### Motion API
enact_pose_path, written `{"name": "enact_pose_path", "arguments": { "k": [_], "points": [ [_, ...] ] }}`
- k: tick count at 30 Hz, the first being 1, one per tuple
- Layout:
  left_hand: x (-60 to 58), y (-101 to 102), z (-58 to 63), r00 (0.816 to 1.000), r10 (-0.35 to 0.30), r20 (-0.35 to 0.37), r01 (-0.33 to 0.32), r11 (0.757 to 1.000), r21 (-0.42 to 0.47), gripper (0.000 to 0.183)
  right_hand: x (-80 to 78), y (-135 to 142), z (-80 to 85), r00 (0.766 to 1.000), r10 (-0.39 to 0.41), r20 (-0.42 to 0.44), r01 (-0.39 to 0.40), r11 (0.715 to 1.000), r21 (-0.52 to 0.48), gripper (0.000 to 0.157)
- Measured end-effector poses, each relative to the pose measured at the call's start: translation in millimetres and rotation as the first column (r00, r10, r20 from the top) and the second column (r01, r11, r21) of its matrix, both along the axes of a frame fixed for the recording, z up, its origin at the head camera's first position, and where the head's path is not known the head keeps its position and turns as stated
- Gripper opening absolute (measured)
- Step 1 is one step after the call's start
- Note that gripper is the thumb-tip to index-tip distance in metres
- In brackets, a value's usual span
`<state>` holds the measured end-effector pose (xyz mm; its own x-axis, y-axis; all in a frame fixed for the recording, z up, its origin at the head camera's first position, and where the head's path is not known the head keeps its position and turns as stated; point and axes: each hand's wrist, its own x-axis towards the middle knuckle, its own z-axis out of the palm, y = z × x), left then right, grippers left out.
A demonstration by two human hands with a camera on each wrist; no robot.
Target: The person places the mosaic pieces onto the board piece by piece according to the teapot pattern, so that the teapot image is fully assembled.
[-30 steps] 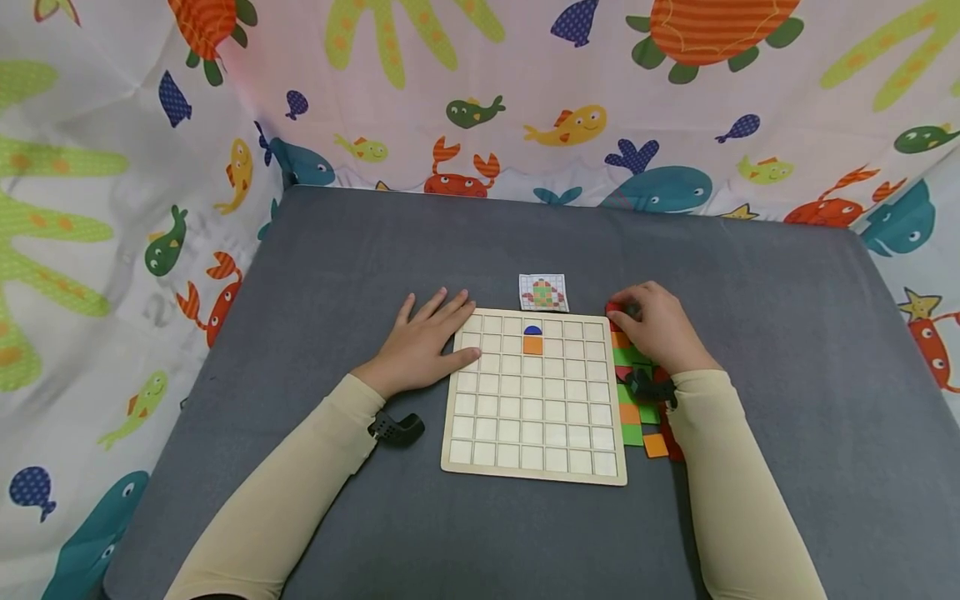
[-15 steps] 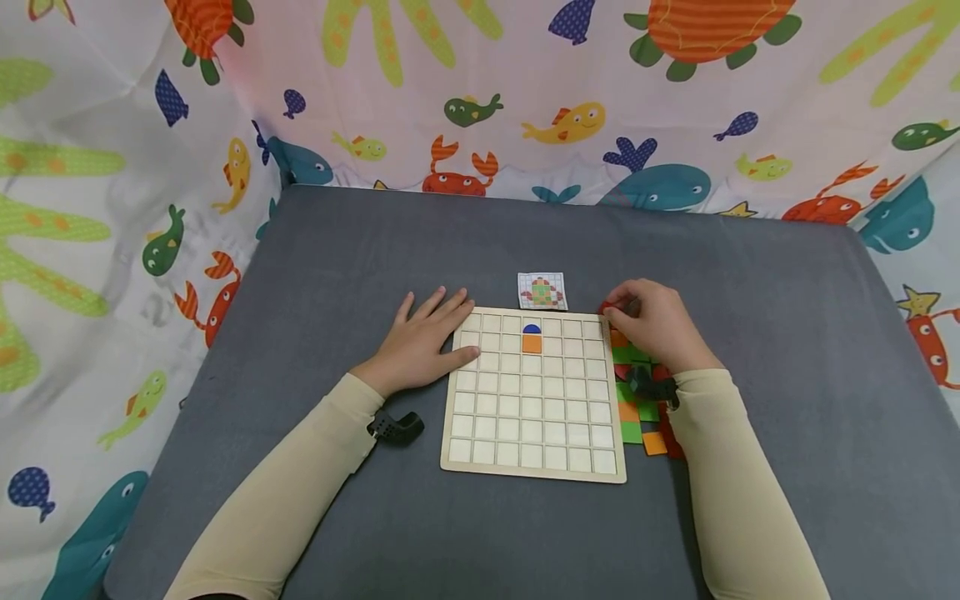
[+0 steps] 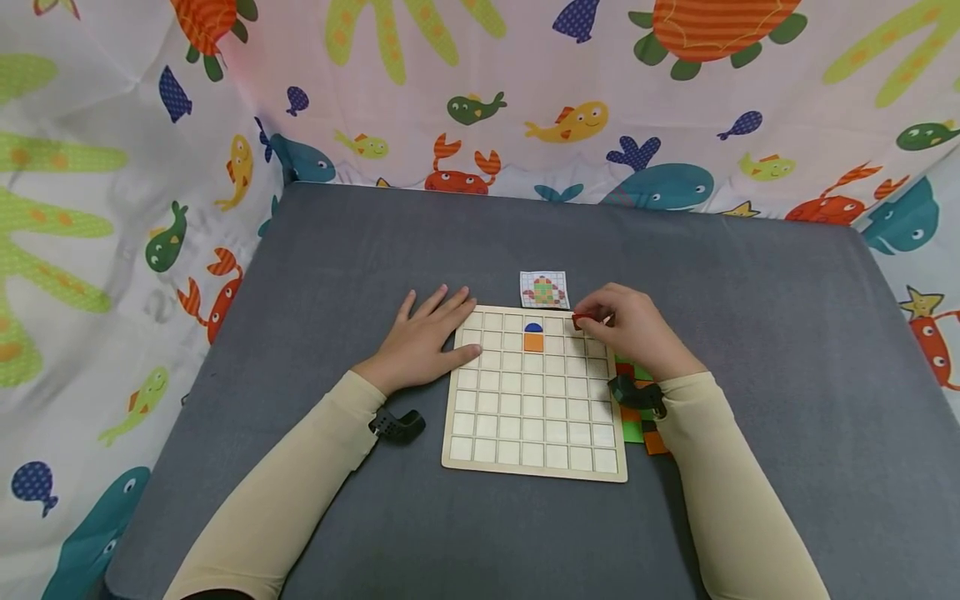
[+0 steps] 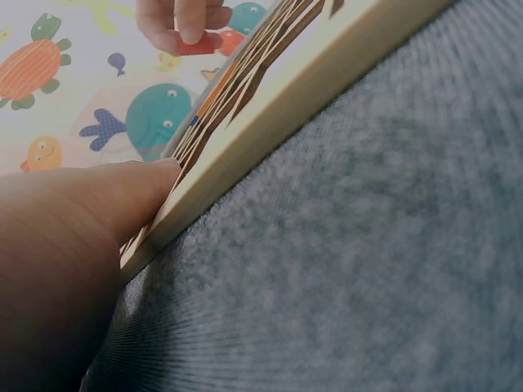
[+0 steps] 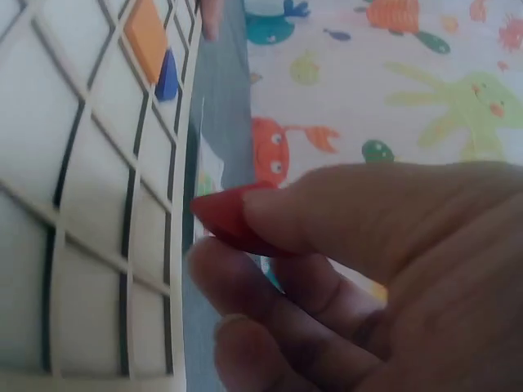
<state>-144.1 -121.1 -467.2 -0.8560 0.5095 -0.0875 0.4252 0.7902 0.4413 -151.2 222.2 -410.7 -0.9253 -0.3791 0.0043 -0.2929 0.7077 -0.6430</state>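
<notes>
A wooden grid board [image 3: 534, 474] lies flat on the table. In its top rows sit a blue half-round tile [image 3: 533, 327] and, right below, an orange square tile [image 3: 533, 342]. My left hand [image 3: 420, 346] rests at the board's upper left edge, fingers spread, the thumb over the rim. Over the board's upper right part, my right hand [image 3: 633, 329] pinches a small red tile [image 5: 225, 214] between thumb and fingers. A pointed corner of that tile shows in the right wrist view; the fingers hide the rest of its shape.
Red, green and orange tiles [image 3: 632, 432] lie against the board's right side, partly under the right wrist. A small printed card [image 3: 544, 289] with a coloured grid pattern lies just beyond the board. Behind the grey table [image 3: 420, 242] hangs a sea-animal curtain [image 3: 510, 50].
My right hand has lifted the red tile from the pile and moved left, over the board's upper right part. The left hand and the board have stayed put.
</notes>
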Motion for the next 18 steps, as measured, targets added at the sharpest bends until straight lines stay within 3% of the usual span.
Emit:
{"name": "enact_pose_path", "arguments": {
  "k": [8, 18],
  "points": [
    [-0.1, -0.3, 0.2, 1.000, 0.002, 0.000, -0.002, 1.000, 0.000, 0.083, 4.3, -13.4, -2.6, 0.992, 0.101, 0.081, -0.104, 0.994, 0.026, 0.016],
    [-0.4, -0.5, 0.0, 1.000, 0.002, -0.003, -0.002, 1.000, 0.000, 0.082, 4.9, -22.3, -10.9, 0.991, 0.070, 0.113, -0.070, 0.998, 0.000, 0.011]
  ]
}}
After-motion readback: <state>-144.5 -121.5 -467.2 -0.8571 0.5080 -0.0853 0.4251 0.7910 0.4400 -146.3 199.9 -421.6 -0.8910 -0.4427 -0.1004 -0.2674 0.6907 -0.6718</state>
